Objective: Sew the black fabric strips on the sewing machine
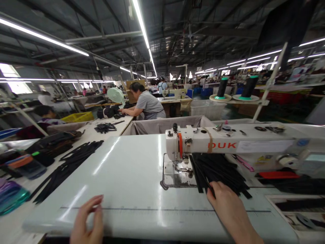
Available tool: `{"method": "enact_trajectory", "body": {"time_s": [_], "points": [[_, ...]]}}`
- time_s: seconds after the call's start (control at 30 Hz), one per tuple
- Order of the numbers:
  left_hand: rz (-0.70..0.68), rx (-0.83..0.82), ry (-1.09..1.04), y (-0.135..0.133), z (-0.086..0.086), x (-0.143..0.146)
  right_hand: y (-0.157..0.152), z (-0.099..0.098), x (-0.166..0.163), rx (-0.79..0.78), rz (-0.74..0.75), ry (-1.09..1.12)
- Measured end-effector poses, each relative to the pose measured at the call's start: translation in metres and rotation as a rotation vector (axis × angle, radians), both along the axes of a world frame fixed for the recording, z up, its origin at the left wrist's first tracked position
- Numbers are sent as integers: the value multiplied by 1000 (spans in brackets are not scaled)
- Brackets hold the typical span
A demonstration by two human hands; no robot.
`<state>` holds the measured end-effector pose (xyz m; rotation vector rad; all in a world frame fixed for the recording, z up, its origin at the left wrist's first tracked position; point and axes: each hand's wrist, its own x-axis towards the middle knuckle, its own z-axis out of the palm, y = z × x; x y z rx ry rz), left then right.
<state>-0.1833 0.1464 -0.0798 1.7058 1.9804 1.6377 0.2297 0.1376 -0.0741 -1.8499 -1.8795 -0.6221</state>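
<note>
My right hand (228, 206) is at the near end of a pile of black fabric strips (218, 169) on the sewing machine bed, right of the needle area. Its thumb and fingers close on a black strip (211, 187) at the pile's edge. Loosely curved, my left hand (87, 220) hovers over the table's front edge, near the printed ruler line (142, 210). I see nothing between its fingers. The white sewing machine (198, 140) stands ahead of my right hand, its presser foot above a metal plate (175, 179).
More black strips (73, 161) lie on the side table at left, beside a clear bottle (30, 166) and a purple-teal object (12, 196). A co-worker in grey (149, 103) leans over that table farther back. Two black thread cones (248, 88) stand behind the machine.
</note>
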Motion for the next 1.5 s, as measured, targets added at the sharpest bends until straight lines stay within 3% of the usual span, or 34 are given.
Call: {"method": "enact_trajectory", "body": {"time_s": [0.07, 0.17, 0.2, 0.27, 0.33, 0.43, 0.57, 0.63, 0.73, 0.93, 1.0, 1.1, 1.2, 1.3, 1.5], "points": [[-318, -268, -286, -10, 14, 64, -11, -3, -10, 51, 82, -21], [-669, -551, -662, -10, 20, 149, -30, -8, -39, 80, 339, -78], [-749, -634, -722, -7, 19, 168, -33, -7, -48, 62, 436, -80], [-777, -684, -771, 4, 16, 190, -30, -1, -57, -17, 624, 1], [-742, -699, -801, 18, 17, 193, -14, 10, -48, -139, 746, 100], [-728, -752, -795, 43, 26, 181, 22, 19, -6, -169, 713, 4], [-836, -863, -694, 72, 36, 172, 51, 9, 55, -271, 643, -87], [-885, -909, -677, 84, 35, 176, 53, 3, 67, -231, 631, -112], [-940, -976, -654, 101, 29, 183, 50, 5, 50, -102, 689, -156], [-999, -1107, -526, 126, 29, 195, 53, 19, -33, 20, 897, -261], [-972, -1010, -264, 128, 31, 196, 55, 15, -46, 97, 888, -269], [-856, -598, 270, 124, 29, 194, 56, 3, -48, 141, 815, -249], [-843, -332, 528, 119, 24, 192, 56, -6, -44, 132, 750, -208], [-885, -262, 577, 119, 19, 191, 57, -7, -43, 103, 720, -191], [-895, -182, 433, 123, 14, 192, 58, -8, -41, -17, 700, -232]]}}
